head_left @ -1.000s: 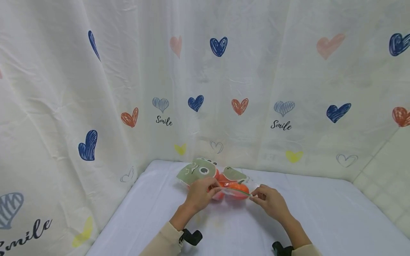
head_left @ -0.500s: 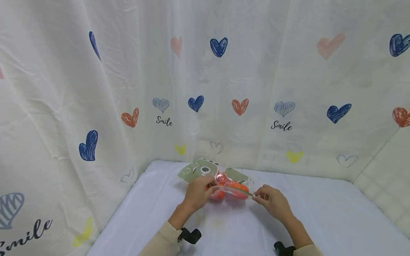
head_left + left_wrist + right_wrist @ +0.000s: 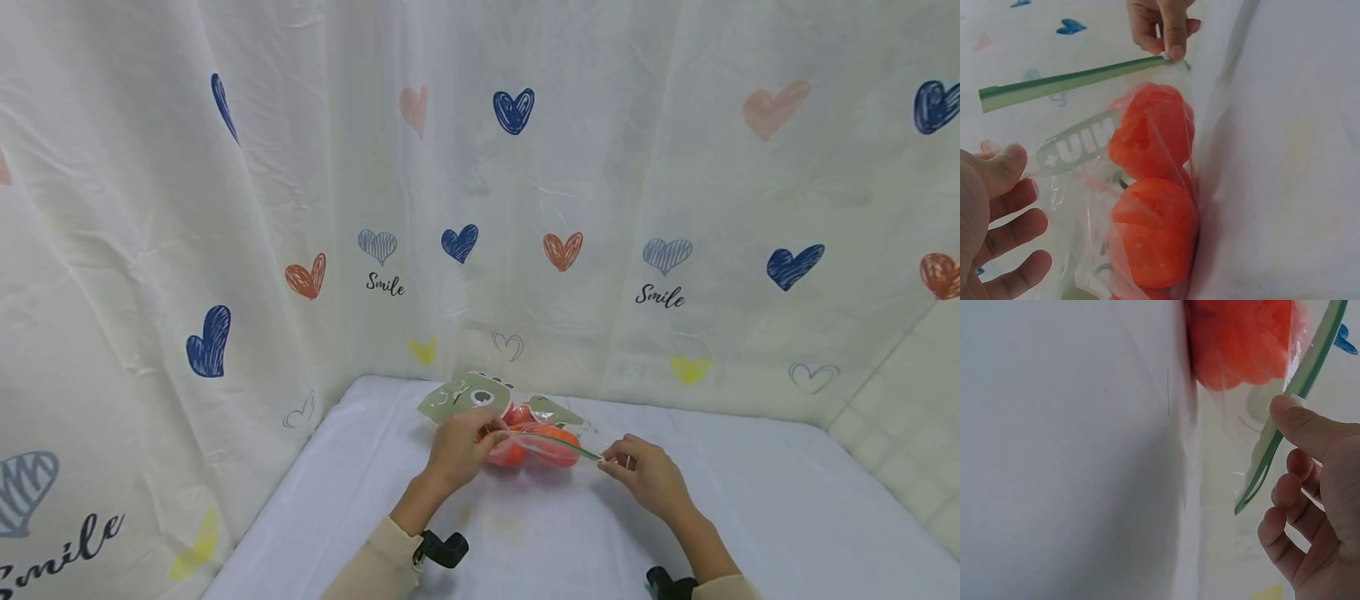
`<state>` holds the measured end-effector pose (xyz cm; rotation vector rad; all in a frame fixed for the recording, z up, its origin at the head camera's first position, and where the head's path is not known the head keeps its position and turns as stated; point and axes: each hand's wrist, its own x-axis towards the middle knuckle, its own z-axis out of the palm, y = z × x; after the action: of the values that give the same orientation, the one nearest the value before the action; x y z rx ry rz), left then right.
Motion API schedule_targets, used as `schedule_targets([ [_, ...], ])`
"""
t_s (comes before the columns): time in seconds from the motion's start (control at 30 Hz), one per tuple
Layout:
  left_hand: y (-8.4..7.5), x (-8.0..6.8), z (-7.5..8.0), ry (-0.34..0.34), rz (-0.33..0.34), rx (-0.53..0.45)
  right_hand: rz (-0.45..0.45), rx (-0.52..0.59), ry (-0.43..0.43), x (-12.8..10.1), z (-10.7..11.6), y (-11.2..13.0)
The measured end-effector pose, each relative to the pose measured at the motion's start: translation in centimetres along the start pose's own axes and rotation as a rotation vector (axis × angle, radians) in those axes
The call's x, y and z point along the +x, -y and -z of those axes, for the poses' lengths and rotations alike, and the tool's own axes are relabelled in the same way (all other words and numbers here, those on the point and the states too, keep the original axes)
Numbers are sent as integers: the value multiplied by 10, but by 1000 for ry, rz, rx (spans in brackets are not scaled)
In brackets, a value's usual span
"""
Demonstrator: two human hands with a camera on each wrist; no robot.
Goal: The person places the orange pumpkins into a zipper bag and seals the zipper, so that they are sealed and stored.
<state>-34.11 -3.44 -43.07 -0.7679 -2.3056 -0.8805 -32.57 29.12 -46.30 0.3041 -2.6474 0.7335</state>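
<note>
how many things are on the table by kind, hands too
clear plastic zip bag with green seal strip: 1
orange-red round fruits inside the bag: 2 in clear view
hands, left hand and right hand, each gripping the bag: 2
total: 5

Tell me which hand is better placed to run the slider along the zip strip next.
Probably the right hand: its thumb and fingers already pinch the small white slider at the end of the clear plastic bag's green zip strip. The left hand grips the bag's other end, steadying it.

Both hands [image 3: 465,446] [image 3: 647,475] pinch the zip bag [image 3: 525,429] of orange fruit [image 3: 551,443].
</note>
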Motion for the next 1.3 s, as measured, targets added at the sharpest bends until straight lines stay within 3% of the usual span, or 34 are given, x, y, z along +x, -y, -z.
schedule_targets([
  [1.3, 6, 3, 12, -27, 48, -42, -10, -30, -10, -3, 10, -19],
])
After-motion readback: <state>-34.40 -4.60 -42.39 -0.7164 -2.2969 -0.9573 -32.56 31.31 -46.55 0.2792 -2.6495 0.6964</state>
